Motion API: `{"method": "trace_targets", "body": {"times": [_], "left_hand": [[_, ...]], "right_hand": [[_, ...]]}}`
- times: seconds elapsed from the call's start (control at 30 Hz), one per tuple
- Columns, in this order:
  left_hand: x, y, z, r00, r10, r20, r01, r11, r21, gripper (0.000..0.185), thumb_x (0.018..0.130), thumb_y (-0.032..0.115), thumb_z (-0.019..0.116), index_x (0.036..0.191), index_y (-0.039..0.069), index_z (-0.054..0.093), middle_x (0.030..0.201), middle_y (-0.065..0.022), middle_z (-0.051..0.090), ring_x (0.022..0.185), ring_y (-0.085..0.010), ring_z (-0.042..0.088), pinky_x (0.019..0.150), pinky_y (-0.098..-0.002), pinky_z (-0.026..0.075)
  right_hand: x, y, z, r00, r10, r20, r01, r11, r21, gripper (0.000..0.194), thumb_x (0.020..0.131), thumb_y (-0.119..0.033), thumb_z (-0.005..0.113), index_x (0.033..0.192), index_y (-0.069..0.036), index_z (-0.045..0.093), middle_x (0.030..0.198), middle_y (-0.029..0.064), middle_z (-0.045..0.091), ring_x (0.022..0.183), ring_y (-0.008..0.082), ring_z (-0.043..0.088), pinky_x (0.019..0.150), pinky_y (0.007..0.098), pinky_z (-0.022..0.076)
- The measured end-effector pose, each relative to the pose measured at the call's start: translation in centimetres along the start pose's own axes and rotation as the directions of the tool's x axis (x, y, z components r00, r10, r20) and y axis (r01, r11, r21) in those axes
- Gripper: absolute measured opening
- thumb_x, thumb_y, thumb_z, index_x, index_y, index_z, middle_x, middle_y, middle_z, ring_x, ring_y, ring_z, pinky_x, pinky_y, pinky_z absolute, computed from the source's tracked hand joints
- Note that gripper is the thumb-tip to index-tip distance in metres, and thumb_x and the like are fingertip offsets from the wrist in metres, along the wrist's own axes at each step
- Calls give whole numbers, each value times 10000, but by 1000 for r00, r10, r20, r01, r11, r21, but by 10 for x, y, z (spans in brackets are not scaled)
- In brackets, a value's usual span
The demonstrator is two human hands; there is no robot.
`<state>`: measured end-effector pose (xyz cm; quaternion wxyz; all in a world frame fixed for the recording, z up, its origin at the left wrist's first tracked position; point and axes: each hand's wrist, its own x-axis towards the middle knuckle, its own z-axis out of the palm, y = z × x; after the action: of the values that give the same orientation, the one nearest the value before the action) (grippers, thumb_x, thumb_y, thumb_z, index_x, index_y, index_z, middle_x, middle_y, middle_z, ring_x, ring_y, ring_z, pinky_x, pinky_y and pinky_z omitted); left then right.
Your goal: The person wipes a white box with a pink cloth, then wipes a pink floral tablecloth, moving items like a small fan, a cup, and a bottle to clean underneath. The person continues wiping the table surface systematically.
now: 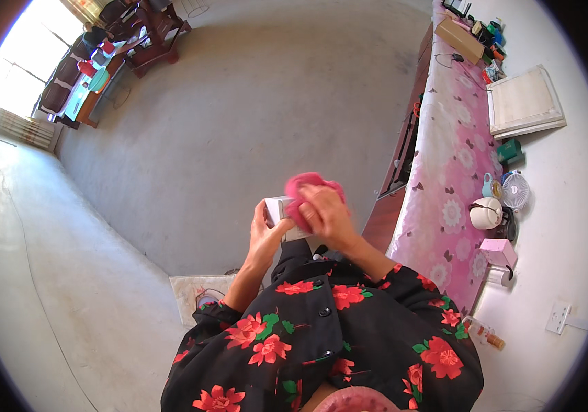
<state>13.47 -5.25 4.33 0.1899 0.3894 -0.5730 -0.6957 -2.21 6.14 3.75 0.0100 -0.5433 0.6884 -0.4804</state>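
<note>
My left hand (264, 234) grips a small white box (276, 208) from its left side, thumb on the near face. In my right hand (328, 216) is a bunched pink cloth (308, 181), pressed against or just over the box's right part. The cloth and fingers hide much of that side. Slight blur shows around the cloth and right hand. Both hands are in front of my body, above the grey floor.
To my right runs a long cabinet under a pink floral tablecloth (451, 211). On it stand a white fan (515, 190), a light blue mug (491, 185), a pink box (498, 252) and a cardboard box (460, 40). Far left, a person (94, 38) sits behind a low table (75, 103).
</note>
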Motion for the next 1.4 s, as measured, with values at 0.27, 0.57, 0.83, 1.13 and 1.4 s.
{"method": "trace_targets", "body": {"times": [0.27,0.57,0.83,1.13,1.4], "left_hand": [[-4,17,-4,998,49,-24,-49,999,2,812,757,139,816,1467,-31,459,1196,-107,632,1107,-194,622,933,-346,533],[1,8,7,999,53,-1,-53,994,94,802,766,163,827,1459,-19,467,1202,-109,645,1093,-197,633,916,-345,542],[-16,22,-11,977,128,173,-164,963,214,963,744,171,864,1552,6,367,1319,-160,596,1236,-255,602,1027,-389,521],[-21,25,-11,940,214,266,-314,846,431,1069,687,218,899,1572,-22,347,1376,-177,582,1279,-272,579,1093,-403,473],[-30,31,-8,965,53,257,-142,929,340,969,720,199,883,1538,-11,406,1308,-155,619,1225,-244,610,1062,-382,490]], "right_hand": [[1,25,-10,961,274,-25,-272,960,75,265,1048,-160,604,1241,3,682,1153,178,721,1123,381,679,974,457,524],[-3,-4,7,996,-71,-62,71,997,-7,301,1006,-165,652,1277,-36,682,1218,141,710,1125,328,674,1046,460,487],[6,14,-41,805,542,241,-582,801,142,307,1086,-243,577,1266,-17,683,1178,231,728,1068,405,696,947,463,533],[6,18,-24,878,318,358,-440,829,344,339,1115,-280,528,1289,-19,658,1087,257,727,1036,437,714,878,457,549],[-7,-23,-28,921,221,320,-318,900,296,378,1114,-269,520,1344,-1,654,1292,246,701,1224,428,658,1036,451,513]]}}
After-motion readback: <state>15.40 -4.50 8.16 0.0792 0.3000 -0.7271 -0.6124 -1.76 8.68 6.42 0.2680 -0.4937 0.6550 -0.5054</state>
